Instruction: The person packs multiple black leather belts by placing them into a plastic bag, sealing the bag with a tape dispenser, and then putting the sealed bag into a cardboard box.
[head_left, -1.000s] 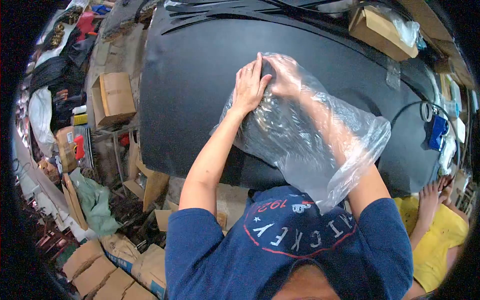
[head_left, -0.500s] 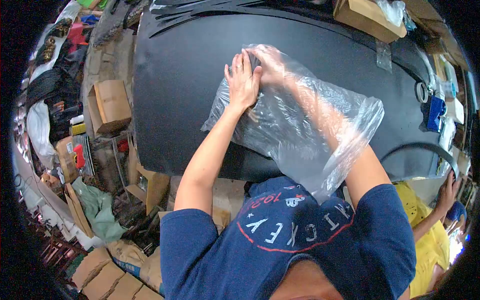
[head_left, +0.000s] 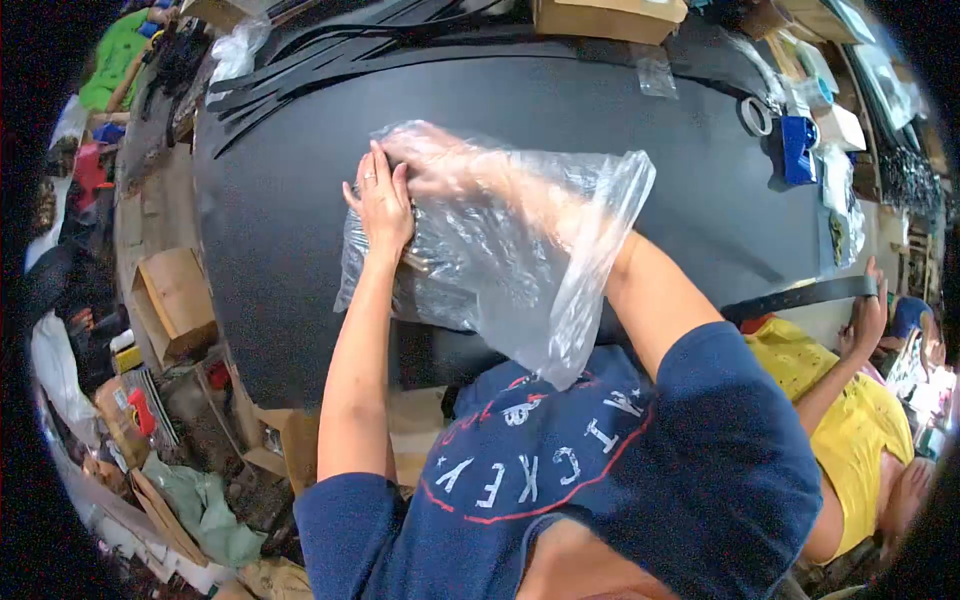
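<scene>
A large clear plastic bag (head_left: 520,290) lies across the black tabletop, wrinkled and partly opened out. My right hand (head_left: 430,160) and forearm reach inside it through its wide mouth, and the film covers the fingers, which are blurred. From outside, my left hand (head_left: 383,212) lies flat against the bag's far left corner, fingers stretched, with a ring on one of them. The two hands are close together with the film between them. Whether my right fingers grip anything is hidden.
Long black strips (head_left: 340,55) lie along the table's (head_left: 280,230) far edge, beside a cardboard box (head_left: 610,18). A tape roll (head_left: 755,117) and a blue tape dispenser (head_left: 798,150) sit at the right. A person in yellow (head_left: 830,410) holds a black strap (head_left: 800,298) there.
The view has shifted, so the table and bag sit further left in the picture. My right arm stays in the bag, and my left hand keeps to its corner. The co-worker's strap has straightened.
</scene>
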